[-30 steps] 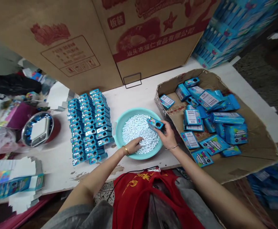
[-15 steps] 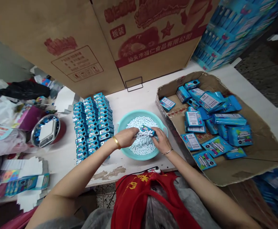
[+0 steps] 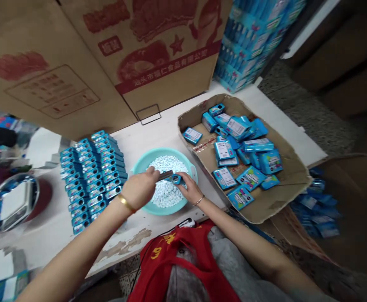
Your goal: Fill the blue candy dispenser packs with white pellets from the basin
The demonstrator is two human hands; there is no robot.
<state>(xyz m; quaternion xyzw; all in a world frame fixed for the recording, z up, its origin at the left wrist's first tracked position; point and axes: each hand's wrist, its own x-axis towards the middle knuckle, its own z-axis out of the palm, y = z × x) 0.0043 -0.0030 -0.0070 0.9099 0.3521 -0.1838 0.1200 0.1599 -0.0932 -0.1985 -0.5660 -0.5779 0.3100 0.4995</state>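
Note:
My left hand (image 3: 143,188), with a gold bangle at the wrist, grips a narrow metal scoop (image 3: 165,175) over the round turquoise basin (image 3: 145,156). The scoop's tip meets a small blue gum box (image 3: 177,179), which my right hand (image 3: 191,190) holds between thumb and fingers. Whether anything lies in the scoop is too blurred to tell. Small white gum pieces (image 3: 167,197) fill the basin below both hands. Left of the basin stand rows of blue boxes (image 3: 92,178) with round openings on top; white pieces show in some.
To the right sits a low cardboard tray (image 3: 202,155) with several blue packs (image 3: 249,178) scattered inside. A big brown carton (image 3: 101,84) forms a wall behind the table (image 3: 139,136). Stacked blue displays (image 3: 243,50) stand at the back right; a metal bowl (image 3: 34,197) is at left.
The view has swung to the right, so everything sits further left in the picture. The metal scoop has risen from the gum pieces to the box's opening end.

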